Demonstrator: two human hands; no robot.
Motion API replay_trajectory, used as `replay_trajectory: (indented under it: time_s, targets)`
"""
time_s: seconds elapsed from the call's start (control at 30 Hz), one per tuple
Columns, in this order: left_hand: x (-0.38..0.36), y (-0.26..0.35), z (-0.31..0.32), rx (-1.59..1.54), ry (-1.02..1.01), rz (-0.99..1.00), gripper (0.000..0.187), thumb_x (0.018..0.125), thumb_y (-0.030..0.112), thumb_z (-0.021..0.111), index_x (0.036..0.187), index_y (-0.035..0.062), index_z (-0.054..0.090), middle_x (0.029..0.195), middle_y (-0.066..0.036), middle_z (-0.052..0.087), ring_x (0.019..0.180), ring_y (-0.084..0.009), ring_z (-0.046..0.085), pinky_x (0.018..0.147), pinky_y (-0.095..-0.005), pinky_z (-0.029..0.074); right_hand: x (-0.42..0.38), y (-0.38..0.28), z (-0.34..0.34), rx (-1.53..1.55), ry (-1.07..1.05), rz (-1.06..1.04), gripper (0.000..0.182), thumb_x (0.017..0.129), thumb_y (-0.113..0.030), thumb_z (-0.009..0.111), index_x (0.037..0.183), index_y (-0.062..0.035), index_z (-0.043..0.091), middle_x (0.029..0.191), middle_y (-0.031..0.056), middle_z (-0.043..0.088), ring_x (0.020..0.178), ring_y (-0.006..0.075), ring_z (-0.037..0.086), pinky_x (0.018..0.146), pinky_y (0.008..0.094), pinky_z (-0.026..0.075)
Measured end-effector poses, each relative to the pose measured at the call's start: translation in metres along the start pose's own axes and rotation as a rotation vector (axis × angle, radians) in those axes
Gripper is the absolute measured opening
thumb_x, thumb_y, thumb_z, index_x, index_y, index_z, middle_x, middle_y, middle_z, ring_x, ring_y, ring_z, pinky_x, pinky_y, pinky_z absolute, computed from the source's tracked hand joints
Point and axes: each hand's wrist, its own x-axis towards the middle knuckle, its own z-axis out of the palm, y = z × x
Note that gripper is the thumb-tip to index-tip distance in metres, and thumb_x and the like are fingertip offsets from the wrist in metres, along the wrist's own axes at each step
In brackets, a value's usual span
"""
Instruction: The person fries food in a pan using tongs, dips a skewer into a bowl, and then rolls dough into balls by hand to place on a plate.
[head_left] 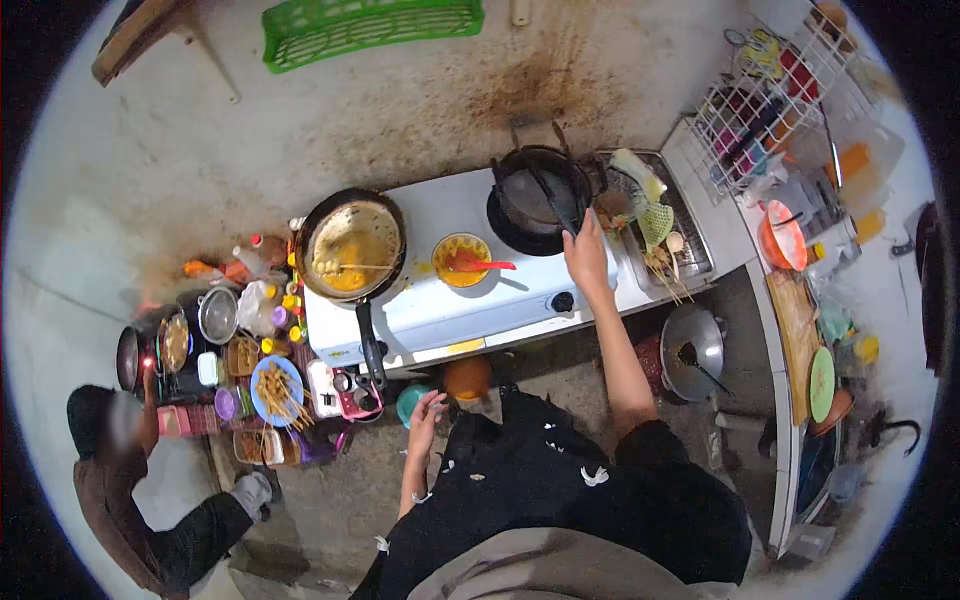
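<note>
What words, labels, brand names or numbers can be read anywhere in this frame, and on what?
None can be read.
Bottles and jars left of the stove: any labels are too small and blurred.
Containers in the wire rack: no legible print.
Stove front, near the knob: no marking can be made out.

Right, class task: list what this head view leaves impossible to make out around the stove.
- Right hand on the utensil handle: grip too small to judge.
- Black wok: contents too dark.
- Left hand: whether it holds anything is unclear.
- Drying rack: items blurred at the lens edge.
</note>
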Motion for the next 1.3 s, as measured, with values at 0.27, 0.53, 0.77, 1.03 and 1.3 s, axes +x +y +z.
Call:
replay_trajectory:
  time_s: [0.27, 0.53, 0.77, 1.03, 1.3]
  targets:
    - [0.009, -0.002, 0.008, 0.107, -0.16, -0.048, 0.036, 0.085, 0.01, 0.048, 0.12, 0.0029, 0.044, 0.113, -0.006, 0.055, 0.092, -0.0113, 0.054, 0.073, -0.0204, 0.038, -0.007, 0.018, 0.036, 0.174, -0.081, 0.159, 0.059, 0.084, -0.02, 0.053, 0.125, 0.0103, 0.025, 0.116, 0.0322, 0.038, 0.104, 0.0455, 0.043, 0.087, 0.0432, 0.039]
    - [0.02, -0.009, 0.017, 0.143, -0.26, -0.075, 0.033, 0.086, 0.005, 0.045, 0.119, 0.0029, 0.043, 0.111, -0.006, 0.055, 0.096, -0.0115, 0.052, 0.076, -0.02, 0.041, -0.013, 0.02, 0.035, 0.182, -0.086, 0.23, 0.058, 0.082, -0.02, 0.055, 0.125, 0.0074, 0.028, 0.11, 0.0282, 0.044, 0.099, 0.0421, 0.048, 0.083, 0.0433, 0.042]
    - [0.003, -0.008, 0.012, -0.043, -0.123, -0.052, 0.033, 0.086, 0.004, 0.046, 0.118, -0.0002, 0.042, 0.109, -0.007, 0.055, 0.095, -0.0133, 0.053, 0.086, -0.0248, 0.041, -0.007, -0.035, -0.039, 0.28, -0.057, -0.088, 0.057, 0.085, -0.028, 0.053, 0.124, 0.0071, 0.031, 0.118, 0.0284, 0.043, 0.106, 0.04, 0.046, 0.088, 0.0409, 0.038]
    - [-0.019, -0.013, -0.03, -0.108, 0.191, -0.032, 0.037, 0.087, 0.022, 0.047, 0.121, 0.0065, 0.044, 0.113, 0.0, 0.055, 0.091, -0.0089, 0.053, 0.07, -0.0197, 0.036, 0.026, -0.147, 0.004, 0.087, -0.377, -0.76, 0.051, 0.076, -0.034, 0.061, 0.112, -0.001, 0.048, 0.098, 0.0181, 0.057, 0.089, 0.035, 0.056, 0.075, 0.0411, 0.045]
    - [-0.006, 0.03, -0.048, -0.397, 0.395, 0.193, 0.048, 0.09, 0.028, 0.046, 0.13, 0.0048, 0.031, 0.122, -0.007, 0.048, 0.1, -0.0155, 0.053, 0.084, -0.0271, 0.039, 0.034, -0.23, 0.07, -0.067, -0.458, -0.996, 0.033, 0.07, -0.032, 0.067, 0.079, -0.0002, 0.061, 0.079, 0.0158, 0.061, 0.073, 0.0313, 0.062, 0.061, 0.0406, 0.049]
